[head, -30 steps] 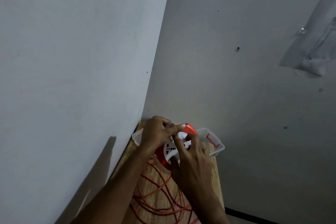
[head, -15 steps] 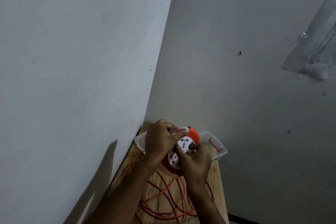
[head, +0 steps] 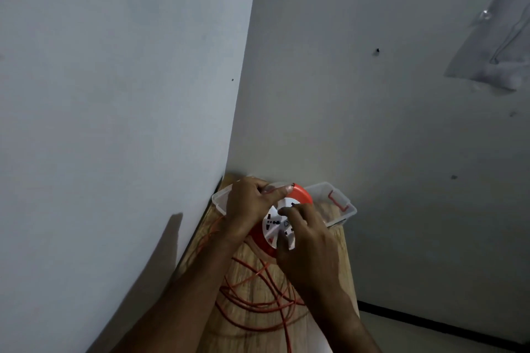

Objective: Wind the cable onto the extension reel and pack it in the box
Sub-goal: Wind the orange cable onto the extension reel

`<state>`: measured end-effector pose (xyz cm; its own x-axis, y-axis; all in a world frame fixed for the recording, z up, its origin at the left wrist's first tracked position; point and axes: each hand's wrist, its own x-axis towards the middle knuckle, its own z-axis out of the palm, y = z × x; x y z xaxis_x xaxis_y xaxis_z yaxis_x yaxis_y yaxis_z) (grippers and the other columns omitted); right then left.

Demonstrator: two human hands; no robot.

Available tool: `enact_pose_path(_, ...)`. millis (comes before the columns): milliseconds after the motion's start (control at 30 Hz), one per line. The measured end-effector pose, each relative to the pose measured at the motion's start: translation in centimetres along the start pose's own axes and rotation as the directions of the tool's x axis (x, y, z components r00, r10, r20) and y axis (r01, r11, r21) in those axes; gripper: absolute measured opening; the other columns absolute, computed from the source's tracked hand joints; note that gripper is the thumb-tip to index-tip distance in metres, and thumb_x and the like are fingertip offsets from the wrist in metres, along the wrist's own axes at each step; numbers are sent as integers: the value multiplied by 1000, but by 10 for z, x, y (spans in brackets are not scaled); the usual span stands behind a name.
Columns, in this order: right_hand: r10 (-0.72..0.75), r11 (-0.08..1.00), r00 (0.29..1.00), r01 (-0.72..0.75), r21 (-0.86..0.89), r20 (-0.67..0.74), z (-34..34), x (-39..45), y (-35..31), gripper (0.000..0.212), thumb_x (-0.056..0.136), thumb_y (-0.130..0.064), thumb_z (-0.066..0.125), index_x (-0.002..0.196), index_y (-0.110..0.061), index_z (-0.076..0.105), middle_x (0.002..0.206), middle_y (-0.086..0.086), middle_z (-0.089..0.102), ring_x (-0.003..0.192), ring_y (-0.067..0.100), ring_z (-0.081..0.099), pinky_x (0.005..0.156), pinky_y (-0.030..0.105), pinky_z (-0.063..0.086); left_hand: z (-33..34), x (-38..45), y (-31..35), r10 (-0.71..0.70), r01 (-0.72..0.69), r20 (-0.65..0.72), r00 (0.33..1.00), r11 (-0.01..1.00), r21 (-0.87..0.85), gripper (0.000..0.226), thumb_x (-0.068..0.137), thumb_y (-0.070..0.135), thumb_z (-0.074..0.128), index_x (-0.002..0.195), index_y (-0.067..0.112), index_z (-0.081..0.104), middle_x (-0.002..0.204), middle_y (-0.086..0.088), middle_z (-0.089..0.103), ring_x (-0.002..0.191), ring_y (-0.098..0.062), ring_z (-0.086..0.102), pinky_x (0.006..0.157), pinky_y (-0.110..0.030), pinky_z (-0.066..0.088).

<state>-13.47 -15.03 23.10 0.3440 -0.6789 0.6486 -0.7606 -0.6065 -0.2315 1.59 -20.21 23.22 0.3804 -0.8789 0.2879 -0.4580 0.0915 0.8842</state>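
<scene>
An orange extension reel (head: 302,195) with a white socket face (head: 276,222) is held above a wooden table. My left hand (head: 252,206) grips its upper left rim, thumb lying along the orange edge. My right hand (head: 307,241) lies over the lower right of the socket face with its fingers curled on it. Loose orange cable (head: 258,295) lies in tangled loops on the table below the reel. A clear plastic box (head: 341,203) with an orange latch stands behind the reel against the wall.
The narrow wooden table (head: 338,266) sits in a corner, with a white wall close on the left and a grey wall behind. Its right edge drops to the floor, where a dark skirting strip (head: 430,324) runs.
My right hand has shifted on the socket face, its fingers moving round from the top toward the lower right. The left hand keeps its grip on the rim. The camera has drifted slightly.
</scene>
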Motion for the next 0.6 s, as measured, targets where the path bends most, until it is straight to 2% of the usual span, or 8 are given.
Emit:
enact_pose_path(100, -119, 986, 986, 131, -103, 113, 5, -8, 7, 57, 69, -16, 86, 121, -18, 63, 124, 8, 61, 103, 24, 63, 73, 29, 59, 5, 1, -2, 9, -9, 22, 1000, 1000, 0, 46, 77, 61, 80, 63, 18, 73, 57, 9, 68, 53, -4, 63, 52, -17, 45)
enact_pose_path(167, -185, 972, 971, 203, -115, 149, 5, -10, 13, 65, 67, -19, 88, 126, -17, 59, 131, 12, 59, 115, 30, 62, 84, 38, 61, 7, 2, -4, 19, -19, 45, 999, 1000, 12, 50, 77, 62, 80, 60, 16, 70, 56, 5, 67, 54, -9, 64, 52, -22, 46)
enact_pose_path(267, -230, 964, 957, 249, -94, 175, 5, -9, 21, 65, 68, -19, 87, 126, -18, 58, 136, 11, 58, 124, 32, 57, 87, 45, 61, 7, 5, -7, 33, -34, 106, 994, 999, 9, 56, 75, 69, 74, 72, 14, 78, 66, -1, 73, 63, -16, 69, 62, -37, 60)
enact_pose_path(400, -164, 980, 978, 177, -93, 130, 9, -8, 21, 51, 77, -31, 75, 124, -19, 59, 131, 4, 61, 124, 31, 50, 80, 45, 60, 12, 4, -5, 34, -36, 163, 986, 999, 14, 52, 75, 71, 73, 80, 20, 81, 72, 3, 76, 65, -11, 72, 68, -42, 63)
enact_pose_path(500, -99, 994, 991, 104, -43, 92, 15, -10, 21, 50, 80, -44, 58, 122, -17, 58, 120, 3, 68, 111, 28, 58, 72, 38, 59, 17, 2, -4, 17, -16, 174, 985, 1000, -3, 57, 69, 75, 73, 74, 19, 79, 68, 2, 75, 63, -12, 72, 66, -44, 63)
enact_pose_path(600, 13, 999, 999, -14, 33, 50, 20, -13, 26, 52, 72, -37, 78, 117, -17, 61, 105, 2, 70, 91, 19, 62, 65, 27, 53, 23, 3, -12, 60, -61, 177, 982, 998, -4, 61, 67, 76, 73, 71, 15, 78, 65, 1, 73, 61, -14, 70, 59, -45, 59)
